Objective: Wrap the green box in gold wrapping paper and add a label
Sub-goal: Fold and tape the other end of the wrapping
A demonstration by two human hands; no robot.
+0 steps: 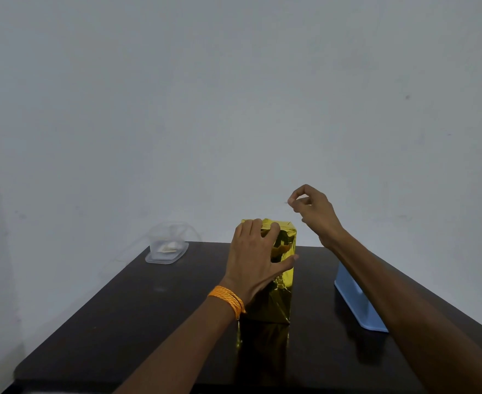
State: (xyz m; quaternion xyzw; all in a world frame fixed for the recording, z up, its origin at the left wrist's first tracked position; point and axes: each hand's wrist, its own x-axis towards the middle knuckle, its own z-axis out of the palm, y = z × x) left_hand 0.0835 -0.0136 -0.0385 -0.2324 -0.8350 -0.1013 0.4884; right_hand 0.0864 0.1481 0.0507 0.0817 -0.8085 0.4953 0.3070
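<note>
A tall box wrapped in shiny gold paper [279, 297] stands upright in the middle of the dark table [154, 317]. My left hand [255, 260], with an orange band at the wrist, grips the box's upper part, fingers over the top edge and thumb across the front face. My right hand [312, 207] is raised above and to the right of the box, thumb and forefinger pinched together on something tiny and almost invisible, perhaps a bit of clear tape. No green surface of the box shows.
A clear plastic container [167, 247] with a small pale item inside sits at the table's far left corner. A light blue tray [356, 300] lies on the right under my right forearm. A plain grey wall stands behind the table.
</note>
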